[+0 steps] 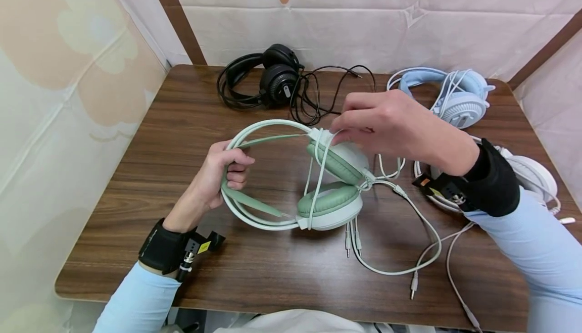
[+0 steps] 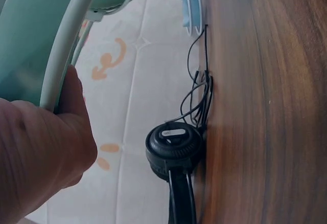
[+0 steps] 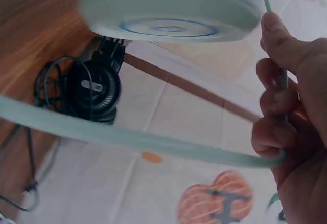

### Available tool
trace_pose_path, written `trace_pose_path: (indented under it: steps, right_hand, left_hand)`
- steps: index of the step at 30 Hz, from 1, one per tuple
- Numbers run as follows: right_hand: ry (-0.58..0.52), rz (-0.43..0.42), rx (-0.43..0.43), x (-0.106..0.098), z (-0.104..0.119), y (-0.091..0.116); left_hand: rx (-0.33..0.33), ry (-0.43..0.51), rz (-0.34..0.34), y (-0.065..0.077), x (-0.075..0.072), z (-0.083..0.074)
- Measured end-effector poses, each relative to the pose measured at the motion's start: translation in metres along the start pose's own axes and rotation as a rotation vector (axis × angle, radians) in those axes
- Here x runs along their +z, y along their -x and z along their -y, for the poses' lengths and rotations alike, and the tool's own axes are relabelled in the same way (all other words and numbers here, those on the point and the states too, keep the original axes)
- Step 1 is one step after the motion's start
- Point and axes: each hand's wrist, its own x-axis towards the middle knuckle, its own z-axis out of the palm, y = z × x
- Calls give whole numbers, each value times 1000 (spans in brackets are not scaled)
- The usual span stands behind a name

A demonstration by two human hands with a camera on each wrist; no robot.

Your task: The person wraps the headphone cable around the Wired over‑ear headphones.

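Pale green headphones point(image 1: 335, 200) are held over the middle of the table in the head view, ear cups to the right. My left hand point(image 1: 219, 174) grips the top of their headband, thumb across the band. Near the upper ear cup, my right hand point(image 1: 379, 121) holds a strand of the green cable point(image 3: 127, 139), which runs through its curled fingers in the right wrist view. Turns of that cable cross both ear cups. A knotted part sits at the right end of the cups, and loose plugs point(image 1: 348, 244) hang below.
Black headphones point(image 1: 277, 83) with a tangled cable lie at the back of the brown wooden table point(image 1: 150, 181). Light blue headphones point(image 1: 464, 105) are at the back right. White headphones point(image 1: 534, 176) lie partly behind the right wrist. A patterned cloth point(image 1: 341, 30) hangs behind the table.
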Motion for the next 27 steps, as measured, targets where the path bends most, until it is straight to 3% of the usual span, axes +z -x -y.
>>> trace_pose_path:
  steps: [6,13,16,21,27]
  right_hand:
    - [-224,-77,101,4,-20,5]
    - [-266,-155,256,13,-46,14]
    - [-230,-157,303,24,-54,24]
    - [-148,-118,367,39,-53,41]
    - [-73,-159,426,52,-37,45]
  left_hand:
    - [3,60,116,-1,-4,3]
    - [11,245,336,-4,-8,10]
    - [21,379,385,-7,-9,11]
    - [42,627,299,-13,-10,7]
    - [56,881,154,-22,-7,-7]
